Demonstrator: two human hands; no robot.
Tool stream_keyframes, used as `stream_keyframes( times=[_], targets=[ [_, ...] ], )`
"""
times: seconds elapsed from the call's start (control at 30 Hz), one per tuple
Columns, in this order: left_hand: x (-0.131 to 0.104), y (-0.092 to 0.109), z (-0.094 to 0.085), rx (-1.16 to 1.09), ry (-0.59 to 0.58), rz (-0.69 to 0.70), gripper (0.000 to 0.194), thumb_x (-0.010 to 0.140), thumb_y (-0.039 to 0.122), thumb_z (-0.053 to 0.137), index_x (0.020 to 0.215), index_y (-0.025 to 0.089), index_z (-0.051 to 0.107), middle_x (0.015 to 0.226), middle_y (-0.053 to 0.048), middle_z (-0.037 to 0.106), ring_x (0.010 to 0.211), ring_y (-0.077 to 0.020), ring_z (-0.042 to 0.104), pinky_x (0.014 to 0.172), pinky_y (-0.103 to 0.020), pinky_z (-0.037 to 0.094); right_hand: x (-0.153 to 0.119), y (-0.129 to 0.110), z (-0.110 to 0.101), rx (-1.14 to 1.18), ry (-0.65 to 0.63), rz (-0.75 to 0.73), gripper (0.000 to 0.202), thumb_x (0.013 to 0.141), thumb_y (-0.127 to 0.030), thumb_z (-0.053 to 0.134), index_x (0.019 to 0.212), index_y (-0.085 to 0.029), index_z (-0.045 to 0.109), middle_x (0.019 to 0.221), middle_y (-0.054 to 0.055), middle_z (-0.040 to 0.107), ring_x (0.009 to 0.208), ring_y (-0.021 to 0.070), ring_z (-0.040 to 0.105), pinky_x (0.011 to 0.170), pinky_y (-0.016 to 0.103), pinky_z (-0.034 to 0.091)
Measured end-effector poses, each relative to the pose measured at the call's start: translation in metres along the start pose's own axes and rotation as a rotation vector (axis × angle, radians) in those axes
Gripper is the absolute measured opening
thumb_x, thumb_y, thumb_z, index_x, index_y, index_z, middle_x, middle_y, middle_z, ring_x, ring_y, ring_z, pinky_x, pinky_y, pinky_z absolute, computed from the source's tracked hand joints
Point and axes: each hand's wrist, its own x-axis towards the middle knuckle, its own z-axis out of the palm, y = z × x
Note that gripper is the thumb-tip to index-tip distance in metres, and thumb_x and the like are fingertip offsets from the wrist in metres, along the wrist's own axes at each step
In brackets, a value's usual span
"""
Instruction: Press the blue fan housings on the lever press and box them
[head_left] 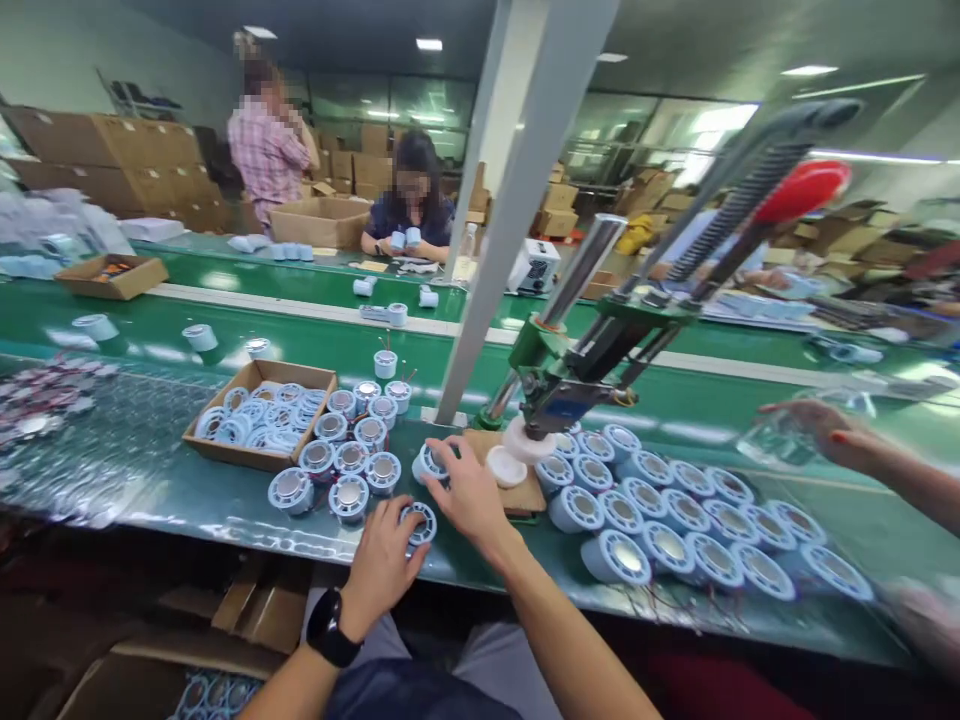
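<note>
My left hand [384, 548], with a dark watch on its wrist, is closed around a light-blue slotted ring [426, 524] near the table's front edge. Just beyond it, the fingers of my right hand [471, 488] grip a light-blue cylindrical housing [424, 466] standing on the table; part of it is covered by the fingers. To the right of that hand stands a green lever press [566, 395] with a white round pusher [527, 440]. Under the pusher, a white round seat [506, 467] sits on a brown board [531, 496].
A cardboard box [259, 457] of light-blue rings lies left, beside several housings [350, 458]. More housings [667, 545] stand in rows right of the press. A grey post [499, 230] rises behind. At right, a co-worker's hand [821, 425] holds something clear; others work across the green conveyor [315, 335].
</note>
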Motion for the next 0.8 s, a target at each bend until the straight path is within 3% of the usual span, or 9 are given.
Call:
stream_keyframes(
  times=[0.1,0.17,0.27,0.33,0.43,0.53,0.67,0.8],
  targets=[
    [0.0,-0.007,0.004,0.019,0.058,0.094,0.021,0.089,0.023,0.061,0.11,0.021,0.062,0.12,-0.01,0.058,0.106,-0.0285,0.054,0.09,-0.044,0.049,-0.057,0.027,-0.025,0.186,0.235,-0.078,0.047,0.084,-0.032,0.067,0.129,-0.025,0.056,0.122,0.008,0.053,0.104,0.0199,0.061,0.086,0.028,0.054],
    [0.003,-0.014,0.008,0.042,0.11,0.157,0.021,0.092,0.031,0.056,0.109,0.021,0.063,0.118,-0.011,0.059,0.101,-0.0287,0.055,0.088,-0.044,0.048,-0.085,0.054,-0.047,0.189,0.414,-0.045,0.045,0.083,-0.031,0.066,0.127,-0.024,0.057,0.119,0.008,0.054,0.105,0.0197,0.06,0.088,0.029,0.053],
    [0.01,-0.023,0.013,0.077,0.147,0.235,0.029,0.095,0.041,0.05,0.108,0.02,0.064,0.116,-0.011,0.059,0.095,-0.0278,0.056,0.083,-0.043,0.047,-0.11,0.112,-0.09,0.053,0.672,0.168,0.043,0.085,-0.032,0.061,0.126,-0.021,0.057,0.116,0.009,0.053,0.103,0.0204,0.057,0.092,0.033,0.051],
    [0.013,-0.025,0.014,0.101,0.154,0.272,0.032,0.096,0.045,0.048,0.107,0.021,0.064,0.115,-0.01,0.06,0.091,-0.0263,0.057,0.08,-0.041,0.047,-0.115,0.163,-0.122,-0.086,0.739,0.407,0.045,0.086,-0.033,0.058,0.129,-0.019,0.055,0.115,0.01,0.052,0.103,0.0208,0.056,0.095,0.035,0.048],
    [0.013,-0.024,0.013,0.132,0.164,0.308,0.032,0.096,0.046,0.047,0.106,0.022,0.065,0.114,-0.009,0.062,0.088,-0.0246,0.058,0.075,-0.038,0.047,-0.1,0.24,-0.162,-0.208,0.669,0.701,0.051,0.087,-0.027,0.054,0.137,-0.017,0.051,0.117,0.013,0.05,0.105,0.0215,0.054,0.099,0.036,0.044],
    [0.012,-0.021,0.012,0.131,0.168,0.296,0.032,0.096,0.046,0.047,0.105,0.022,0.065,0.113,-0.008,0.062,0.089,-0.0241,0.059,0.076,-0.037,0.048,-0.069,0.3,-0.18,-0.194,0.538,0.747,0.051,0.085,-0.021,0.057,0.136,-0.017,0.054,0.111,0.012,0.053,0.107,0.0212,0.054,0.099,0.033,0.043],
    [0.009,-0.019,0.012,0.094,0.162,0.245,0.03,0.095,0.046,0.048,0.105,0.023,0.066,0.115,-0.009,0.063,0.094,-0.0255,0.06,0.078,-0.039,0.05,-0.034,0.342,-0.178,-0.2,0.354,0.768,0.041,0.086,-0.024,0.065,0.125,-0.017,0.06,0.113,0.009,0.057,0.103,0.0183,0.056,0.095,0.034,0.046],
    [0.004,-0.017,0.011,0.084,0.15,0.21,0.025,0.094,0.041,0.052,0.108,0.024,0.065,0.118,-0.008,0.062,0.101,-0.0267,0.059,0.082,-0.041,0.052,-0.03,0.363,-0.172,-0.284,0.309,0.87,0.031,0.093,-0.033,0.062,0.116,-0.013,0.061,0.112,0.008,0.06,0.102,0.0185,0.059,0.092,0.039,0.05]
  ],
)
